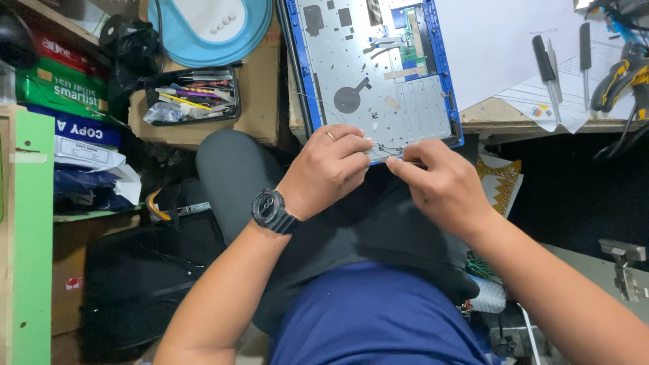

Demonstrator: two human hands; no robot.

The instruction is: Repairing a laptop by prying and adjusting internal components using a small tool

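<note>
An opened laptop shell [378,74] with a blue rim and a bare silver inner plate lies on the desk edge, its near edge over my lap. My left hand [328,169], with a ring and a black wristwatch, pinches a thin wire [387,149] at the shell's near edge. My right hand [439,182] pinches something thin and small at the same spot; it could be a slim tool or the wire's end, I cannot tell which. The two hands' fingertips almost meet.
White paper sheets [500,47] lie on the desk to the right with screwdrivers [547,67] and pliers [618,78]. A black tray of pens and small tools [193,94] sits on a cardboard box at left. Shelves with paper reams [67,94] stand at far left.
</note>
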